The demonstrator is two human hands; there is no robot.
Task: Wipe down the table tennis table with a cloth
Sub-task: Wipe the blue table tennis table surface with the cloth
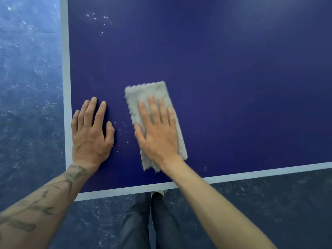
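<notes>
The table tennis table (224, 72) is dark blue with a white border line, and I see its near left corner. A folded grey cloth (143, 94) lies flat on it near the front edge. My right hand (159, 133) presses on the cloth with straight, spread fingers. My left hand (90, 133) rests flat on the bare surface just left of the cloth, close to the left border line. Small white specks (122, 126) dot the surface between my hands, and more specks (100, 19) show at the far left.
The scuffed blue floor (28, 87) runs along the left side of the table and under its front edge. My legs in dark trousers and a shoe (158, 194) stand at the front edge.
</notes>
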